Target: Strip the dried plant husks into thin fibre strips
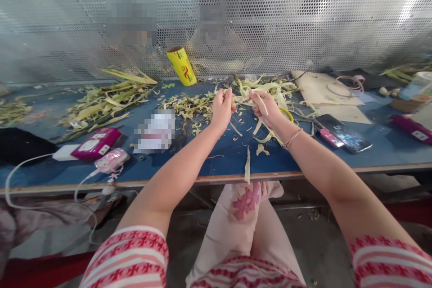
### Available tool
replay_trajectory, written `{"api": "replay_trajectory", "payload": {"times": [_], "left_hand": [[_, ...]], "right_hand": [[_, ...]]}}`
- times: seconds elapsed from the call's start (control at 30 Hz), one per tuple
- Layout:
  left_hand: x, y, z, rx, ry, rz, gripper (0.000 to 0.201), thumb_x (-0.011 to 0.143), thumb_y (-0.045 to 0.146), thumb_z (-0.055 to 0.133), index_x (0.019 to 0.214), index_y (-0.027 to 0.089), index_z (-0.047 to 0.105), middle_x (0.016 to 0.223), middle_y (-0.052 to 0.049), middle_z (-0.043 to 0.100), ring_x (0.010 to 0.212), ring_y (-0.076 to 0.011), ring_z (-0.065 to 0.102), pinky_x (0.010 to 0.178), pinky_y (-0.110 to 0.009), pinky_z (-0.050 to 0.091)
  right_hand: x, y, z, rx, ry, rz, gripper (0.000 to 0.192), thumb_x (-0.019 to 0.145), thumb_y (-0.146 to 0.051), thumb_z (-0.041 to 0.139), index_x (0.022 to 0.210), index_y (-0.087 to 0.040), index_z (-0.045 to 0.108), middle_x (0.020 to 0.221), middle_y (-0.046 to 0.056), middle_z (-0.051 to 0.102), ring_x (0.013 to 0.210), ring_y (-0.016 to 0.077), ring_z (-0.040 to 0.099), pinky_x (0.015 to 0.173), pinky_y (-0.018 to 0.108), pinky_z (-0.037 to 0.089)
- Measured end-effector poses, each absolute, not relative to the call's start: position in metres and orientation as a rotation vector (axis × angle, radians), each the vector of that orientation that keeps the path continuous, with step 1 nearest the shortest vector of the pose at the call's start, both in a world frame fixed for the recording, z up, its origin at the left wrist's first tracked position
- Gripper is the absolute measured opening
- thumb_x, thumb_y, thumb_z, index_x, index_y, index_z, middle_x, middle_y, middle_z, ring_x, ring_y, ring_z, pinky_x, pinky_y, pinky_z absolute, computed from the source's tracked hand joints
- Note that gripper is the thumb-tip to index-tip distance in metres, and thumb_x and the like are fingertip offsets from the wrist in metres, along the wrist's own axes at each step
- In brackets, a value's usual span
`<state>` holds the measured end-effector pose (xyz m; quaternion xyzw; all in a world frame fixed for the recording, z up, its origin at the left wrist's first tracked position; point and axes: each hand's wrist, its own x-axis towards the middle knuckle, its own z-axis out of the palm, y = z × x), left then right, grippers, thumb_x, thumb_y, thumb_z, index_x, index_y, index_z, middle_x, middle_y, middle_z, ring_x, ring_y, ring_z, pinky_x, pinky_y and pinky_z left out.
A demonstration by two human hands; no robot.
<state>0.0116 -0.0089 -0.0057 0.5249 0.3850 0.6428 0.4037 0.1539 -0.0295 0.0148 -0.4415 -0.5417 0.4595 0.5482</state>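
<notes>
Between my two hands stretches a pale strip of dried leaf [240, 98]. My left hand [222, 110] is closed on one end of it, fingers pinched together. My right hand [264, 107] pinches the other part, and a pale end sticks out below its fingers. Both hands are above the blue table [216, 162]. Behind and beside my right hand lies a heap of long pale strips [280, 87]. A pile of short curled scraps [189, 107] lies left of my left hand. A yellow curved piece [286, 114] shows by my right wrist.
A yellow cardboard tube [182, 66] leans near the perforated metal screen [270, 18]. At left are a leaf pile [111, 99], a magenta box [96, 143] and a pink cased gadget [112, 160] with a cable. A phone [347, 134] and brown paper [317, 87] lie right.
</notes>
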Motion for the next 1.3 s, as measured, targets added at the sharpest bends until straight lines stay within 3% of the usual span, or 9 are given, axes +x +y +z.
{"api": "replay_trajectory", "payload": {"times": [0.1,0.3,0.5,0.67,0.83,1.03,1.17,1.3], "left_hand": [[0.010,0.000,-0.007,1.104,0.943,1.554,0.053,0.084,0.073,0.052,0.073,0.021,0.049,0.048,0.006,0.038,0.041,-0.0073,0.042,0.043,-0.021,0.030],[0.003,0.007,-0.008,0.976,0.911,1.404,0.055,0.093,0.067,0.035,0.072,0.021,0.054,0.056,-0.002,0.059,0.050,-0.0114,0.056,0.052,-0.025,0.045],[0.001,0.007,-0.009,1.030,0.899,1.415,0.057,0.092,0.071,0.034,0.075,0.022,0.057,0.058,-0.003,0.062,0.055,-0.0138,0.061,0.053,-0.026,0.047],[0.001,0.008,-0.009,1.162,0.898,1.478,0.054,0.091,0.070,0.042,0.081,0.020,0.061,0.069,-0.004,0.067,0.056,-0.0119,0.060,0.055,-0.027,0.048],[0.000,0.004,-0.001,1.216,0.847,1.470,0.047,0.094,0.062,0.044,0.090,0.020,0.065,0.093,-0.008,0.072,0.067,-0.0117,0.065,0.062,-0.028,0.054],[-0.003,-0.006,0.007,1.401,0.729,1.390,0.041,0.096,0.055,0.046,0.094,0.020,0.066,0.093,-0.009,0.073,0.081,-0.0140,0.070,0.074,-0.029,0.058],[-0.001,-0.013,0.010,1.521,0.636,1.324,0.024,0.095,0.039,0.057,0.105,0.020,0.065,0.100,-0.008,0.073,0.094,-0.0146,0.071,0.086,-0.031,0.057],[-0.001,-0.014,0.009,1.548,0.625,1.330,0.021,0.090,0.036,0.064,0.104,0.020,0.067,0.101,-0.006,0.074,0.097,-0.0138,0.072,0.090,-0.030,0.056]], "right_hand": [[0.155,-0.030,0.019,-1.035,-1.224,1.154,0.050,0.084,-0.065,0.063,0.070,-0.018,0.057,0.050,-0.007,0.026,0.042,0.0052,0.026,0.038,0.020,0.014],[0.159,-0.026,0.021,-1.078,-1.191,1.328,0.057,0.089,-0.072,0.047,0.068,-0.019,0.053,0.051,-0.007,0.026,0.041,0.0061,0.023,0.038,0.022,0.011],[0.165,-0.021,0.020,-1.097,-1.181,1.284,0.053,0.090,-0.068,0.049,0.069,-0.019,0.053,0.049,-0.007,0.026,0.040,0.0062,0.021,0.038,0.022,0.012],[0.178,-0.011,0.017,-1.085,-1.170,1.288,0.045,0.093,-0.057,0.052,0.072,-0.018,0.057,0.049,-0.006,0.031,0.041,0.0055,0.020,0.037,0.020,0.012],[0.187,-0.009,0.019,-1.106,-1.293,1.389,0.026,0.096,-0.032,0.053,0.077,-0.015,0.059,0.047,-0.008,0.031,0.039,0.0040,0.018,0.037,0.018,0.010],[0.191,-0.013,0.020,-1.112,-1.355,1.464,0.030,0.096,-0.026,0.054,0.068,-0.016,0.049,0.047,-0.010,0.026,0.039,0.0031,0.017,0.037,0.016,0.013],[0.191,-0.013,0.019,-1.154,-1.350,1.490,0.036,0.096,-0.024,0.055,0.065,-0.020,0.037,0.048,-0.010,0.025,0.040,0.0029,0.017,0.038,0.017,0.011],[0.190,-0.013,0.018,-1.192,-1.397,1.497,0.036,0.097,-0.024,0.053,0.065,-0.020,0.036,0.049,-0.010,0.026,0.041,0.0030,0.017,0.039,0.018,0.011]]}}
